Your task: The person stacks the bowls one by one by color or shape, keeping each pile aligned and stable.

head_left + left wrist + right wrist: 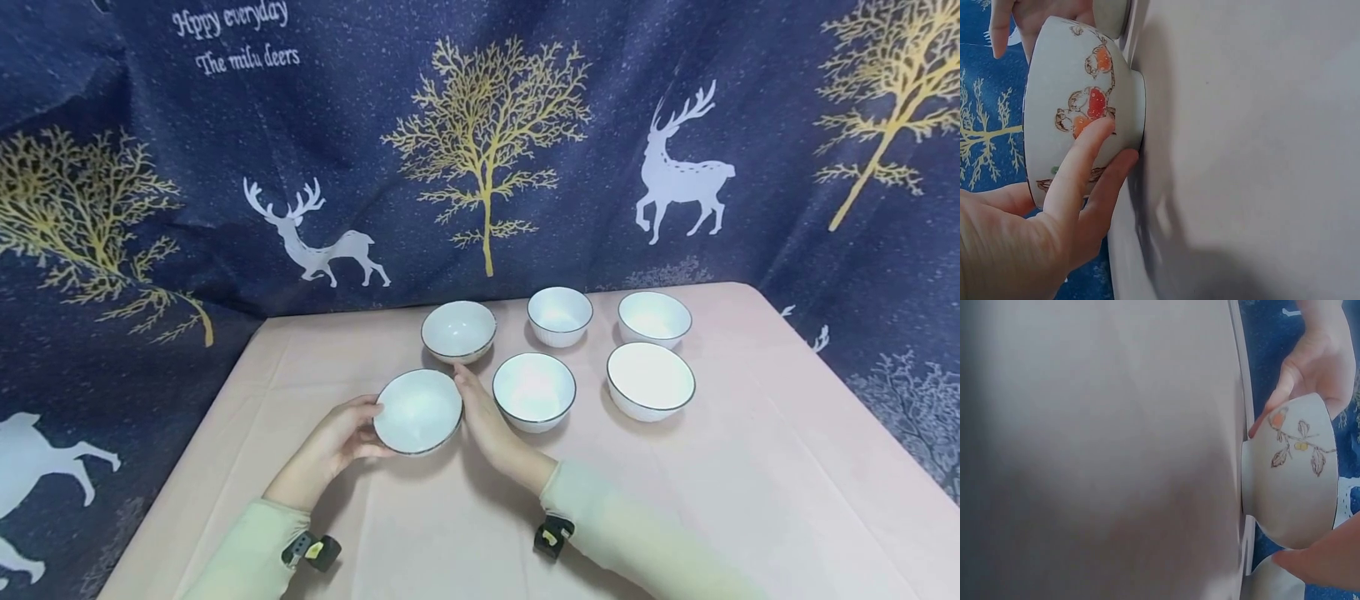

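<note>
Gripping with the left hand (335, 440), and touching at its right side with straight fingers of the right hand (495, 433), a patterned white bowl (417, 411) in the head frame's lower centre, near five other bowls (534, 390) from centre to right.

Table (420, 537): pale pink, far right corner rounded.
Right-hand bowls (650, 382): four, white, dark-rimmed, upright in two rows toward the far right corner.
Backdrop (600, 250): dark blue cloth behind the far edge.
Deer (681, 182): white, one above each end of that edge.
Middle tree (487, 204): golden, above the edge's middle.
Lettering (247, 61): above the far left corner ("Hppy everyday", spelled just so).
</note>
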The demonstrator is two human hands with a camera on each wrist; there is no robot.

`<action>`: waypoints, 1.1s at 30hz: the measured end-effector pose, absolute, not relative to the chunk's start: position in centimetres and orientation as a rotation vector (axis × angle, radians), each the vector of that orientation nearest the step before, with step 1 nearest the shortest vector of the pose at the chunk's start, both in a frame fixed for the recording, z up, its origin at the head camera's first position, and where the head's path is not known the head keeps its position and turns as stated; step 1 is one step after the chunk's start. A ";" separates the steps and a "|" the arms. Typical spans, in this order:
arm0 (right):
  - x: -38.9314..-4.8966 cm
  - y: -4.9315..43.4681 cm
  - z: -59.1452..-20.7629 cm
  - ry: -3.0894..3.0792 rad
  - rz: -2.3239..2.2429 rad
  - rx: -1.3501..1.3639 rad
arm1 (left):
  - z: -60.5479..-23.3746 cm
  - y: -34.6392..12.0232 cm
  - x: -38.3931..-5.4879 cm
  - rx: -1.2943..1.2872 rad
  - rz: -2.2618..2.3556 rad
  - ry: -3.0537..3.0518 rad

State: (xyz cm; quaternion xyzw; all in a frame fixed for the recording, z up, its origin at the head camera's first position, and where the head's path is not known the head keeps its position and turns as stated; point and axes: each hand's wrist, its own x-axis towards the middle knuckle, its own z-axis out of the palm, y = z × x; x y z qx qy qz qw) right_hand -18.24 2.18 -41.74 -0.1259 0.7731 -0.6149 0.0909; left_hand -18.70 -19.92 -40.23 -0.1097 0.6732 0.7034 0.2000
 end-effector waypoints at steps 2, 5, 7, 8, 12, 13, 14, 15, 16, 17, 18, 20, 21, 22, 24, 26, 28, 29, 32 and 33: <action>-18.2 2.1 -41.8 2.279 -1.846 -0.364 | -40.2 -19.8 -18.8 -0.319 1.968 1.880; -18.3 2.1 -41.8 2.255 -1.866 -0.333 | -40.3 -19.8 -19.0 -0.321 1.959 1.875; -18.3 2.0 -41.9 2.248 -1.874 -0.304 | -40.3 -19.8 -19.1 -0.319 1.955 1.873; -18.3 2.0 -41.9 2.244 -1.879 -0.288 | -40.3 -19.8 -19.1 -0.318 1.951 1.872; -18.4 2.1 -41.9 2.223 -1.902 -0.244 | -40.0 -19.7 -19.1 -0.305 1.947 1.868; -18.4 2.1 -41.9 2.213 -1.907 -0.240 | -40.0 -19.7 -19.1 -0.301 1.946 1.866; -18.4 2.1 -42.0 2.206 -1.909 -0.239 | -39.9 -19.7 -19.2 -0.301 1.942 1.870; -18.4 2.1 -42.0 2.198 -1.911 -0.235 | -39.9 -19.7 -19.1 -0.295 1.937 1.872; -18.4 2.1 -42.0 2.187 -1.917 -0.229 | -39.9 -19.7 -19.1 -0.286 1.932 1.873; -18.4 2.1 -42.0 2.177 -1.921 -0.221 | -39.9 -19.7 -19.1 -0.279 1.927 1.877; -18.4 2.1 -42.1 2.170 -1.925 -0.214 | -39.9 -19.7 -19.1 -0.276 1.921 1.883; -18.4 2.2 -42.1 2.157 -1.932 -0.195 | -40.0 -19.7 -19.1 -0.263 1.912 1.887; -18.4 2.2 -42.0 2.146 -1.939 -0.182 | -40.0 -19.7 -19.1 -0.254 1.908 1.889; -18.4 2.2 -42.0 2.138 -1.944 -0.172 | -40.0 -19.8 -19.1 -0.251 1.908 1.892; -18.4 2.2 -42.1 2.129 -1.952 -0.167 | -40.1 -19.8 -19.1 -0.248 1.910 1.889; -18.4 2.2 -42.1 2.109 -1.964 -0.153 | -40.2 -19.9 -19.2 -0.237 1.909 1.885; -18.3 2.2 -42.2 2.101 -1.969 -0.159 | -40.3 -20.1 -19.2 -0.235 1.912 1.878; -18.3 2.2 -42.2 2.097 -1.972 -0.160 | -40.3 -20.1 -19.3 -0.227 1.909 1.875; -18.2 2.2 -42.1 2.071 -1.981 -0.151 | -40.4 -20.5 -19.4 -0.216 1.889 1.904; -18.2 2.2 -42.1 2.062 -1.987 -0.152 | -40.4 -20.6 -19.5 -0.209 1.888 1.910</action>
